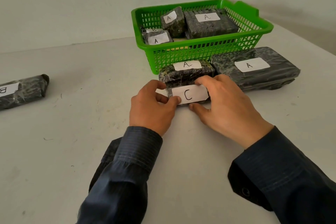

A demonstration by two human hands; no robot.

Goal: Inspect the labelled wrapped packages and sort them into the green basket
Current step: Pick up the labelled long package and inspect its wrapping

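A small black wrapped package with a white label "C" (189, 95) lies on the white table. My left hand (152, 107) pinches its left end and my right hand (223, 103) grips its right end, fingers over the top and thumb at the front. Directly behind it sits a package labelled "A" (185, 73), touching the green basket (203, 49). A larger "A" package (258, 68) lies to the right of that one. Inside the basket are three "A" packages (209, 23) and one marked "B" (153, 30), partly hidden.
A "B" package (23, 90) lies alone at the table's far left, cut off by the frame edge. A pale wall (72, 5) runs behind the table. The table's right edge slants past the basket.
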